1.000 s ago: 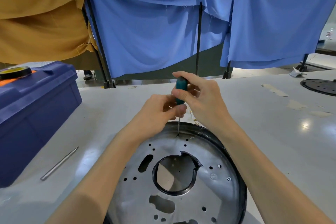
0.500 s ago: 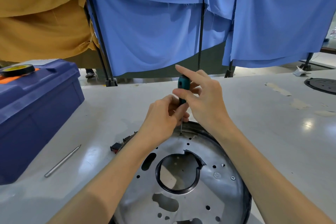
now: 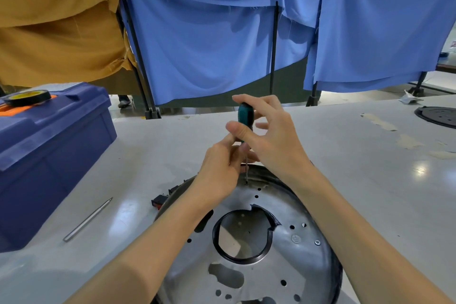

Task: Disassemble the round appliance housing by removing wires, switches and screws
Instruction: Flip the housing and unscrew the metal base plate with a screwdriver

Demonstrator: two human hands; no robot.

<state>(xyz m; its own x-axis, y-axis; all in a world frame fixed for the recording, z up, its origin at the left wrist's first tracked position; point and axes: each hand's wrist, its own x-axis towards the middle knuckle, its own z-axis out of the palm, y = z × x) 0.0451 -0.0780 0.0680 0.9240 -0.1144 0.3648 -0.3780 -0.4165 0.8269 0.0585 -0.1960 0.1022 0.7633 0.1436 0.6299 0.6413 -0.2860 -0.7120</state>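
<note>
The round metal housing (image 3: 291, 261) lies flat on the white table, silver with a black rim, a large centre hole and several small holes. A green-handled screwdriver (image 3: 244, 116) stands upright, its tip in a hole at the housing's far edge. My right hand (image 3: 269, 136) pinches the handle between thumb and fingers. My left hand (image 3: 222, 168) holds the thin shaft just below the handle. One screw (image 3: 317, 242) sits in the plate at the right. Black switches (image 3: 160, 200) lie by the housing's left rim.
A blue toolbox (image 3: 49, 155) with a tape roll (image 3: 27, 97) on its lid stands at the left. A loose metal bit (image 3: 87, 219) lies on the white table (image 3: 370, 180) beside it. A second round black part (image 3: 436, 116) sits far right. Blue and ochre cloths hang behind.
My right-hand fingers have shifted around the screwdriver handle, thumb now lower on it. The view has drawn back slightly, showing the switches left of the housing. The screwdriver tip stays in the same hole.
</note>
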